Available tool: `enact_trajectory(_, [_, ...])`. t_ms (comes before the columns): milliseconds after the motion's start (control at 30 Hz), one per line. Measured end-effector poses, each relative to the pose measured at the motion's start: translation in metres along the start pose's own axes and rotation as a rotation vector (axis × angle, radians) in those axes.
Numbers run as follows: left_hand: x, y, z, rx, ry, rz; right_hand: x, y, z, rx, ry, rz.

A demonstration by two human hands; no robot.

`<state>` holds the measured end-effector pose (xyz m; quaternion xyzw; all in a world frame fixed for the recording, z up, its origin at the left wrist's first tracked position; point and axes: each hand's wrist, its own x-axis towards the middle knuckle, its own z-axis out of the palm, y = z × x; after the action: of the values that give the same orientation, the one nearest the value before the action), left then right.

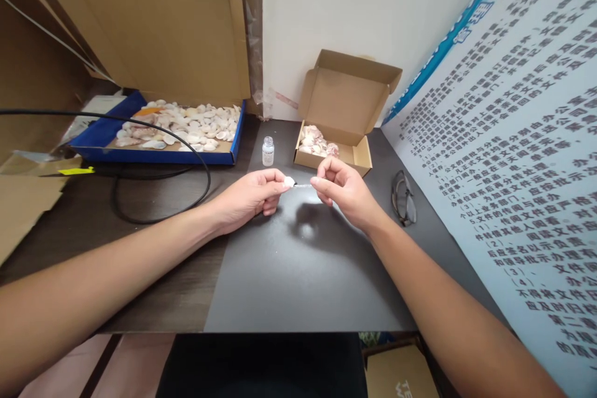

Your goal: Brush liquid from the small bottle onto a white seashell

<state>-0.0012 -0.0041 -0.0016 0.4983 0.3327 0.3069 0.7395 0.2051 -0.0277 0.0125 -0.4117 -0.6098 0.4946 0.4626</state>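
Note:
My left hand (255, 196) pinches a small white seashell (290, 181) between thumb and fingertips, above the dark grey mat (280, 280). From the closed fingers of my right hand (339, 185), a thin pale stick (303, 186) reaches left to the shell. Its end near the shell looks dark, like a small brush tip, and the other end is hidden in my fingers. Just beyond my hands stands a small clear bottle (267, 152) with a white label, upright and seemingly uncapped.
A blue-sided box (196, 157) of many shells stands at back left. An open cardboard box (326, 165) with shells is behind my right hand. Glasses (403, 198) lie at right, beside a printed poster (522, 155). A black cable (205, 168) loops on the left.

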Motion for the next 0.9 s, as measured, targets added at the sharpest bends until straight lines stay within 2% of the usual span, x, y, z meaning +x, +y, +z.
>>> enact_trajectory(367, [0.0001, -0.0001, 0.0007, 0.0, 0.006, 0.004, -0.0005, 0.0003, -0.0002, 0.014, -0.025, 0.008])
enact_trajectory(533, [0.0, -0.0005, 0.0006, 0.008, 0.007, 0.008, -0.0002, -0.0003, 0.0003, -0.046, -0.044, 0.046])
enact_trajectory(733, [-0.0001, 0.0005, 0.001, 0.004, 0.011, 0.01, 0.0019, 0.0022, -0.0012, -0.169, 0.059, 0.064])
enact_trajectory(900, [-0.0002, 0.0001, 0.0006, 0.001, 0.008, 0.008, 0.0007, 0.0002, -0.0021, -0.048, -0.005, 0.069])
